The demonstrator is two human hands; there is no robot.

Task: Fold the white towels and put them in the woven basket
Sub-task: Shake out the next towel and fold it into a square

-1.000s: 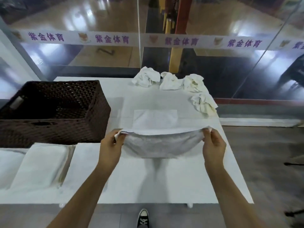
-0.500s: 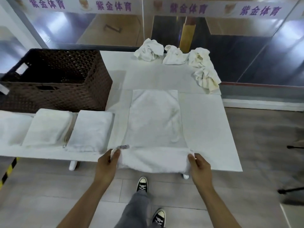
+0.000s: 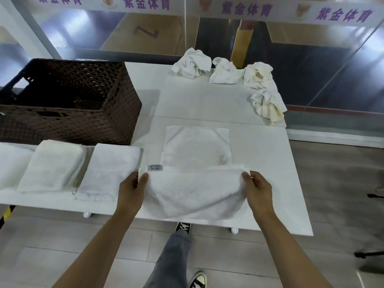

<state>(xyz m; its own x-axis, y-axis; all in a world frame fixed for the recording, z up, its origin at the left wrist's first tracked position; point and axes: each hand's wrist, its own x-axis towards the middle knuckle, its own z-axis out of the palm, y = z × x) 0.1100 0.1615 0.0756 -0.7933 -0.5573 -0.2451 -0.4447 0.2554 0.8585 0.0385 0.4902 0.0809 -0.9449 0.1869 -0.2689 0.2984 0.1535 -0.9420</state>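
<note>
Looked like a sports hall: glass wall [image 3: 311, 59] with a purple-lettered strip [image 3: 249, 9], shiny wood court floor [image 3: 145, 32] beyond, white table [image 3: 270, 163] on grey tiles [image 3: 62, 246].

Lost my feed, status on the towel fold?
Left hand, right hand pinching towel corners, mid-fold. Woven basket holds none. Nothing blocking.

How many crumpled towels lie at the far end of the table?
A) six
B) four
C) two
B: four crumpled towels lie at the far end of the table, three in a row and one nearer on the right.
</note>
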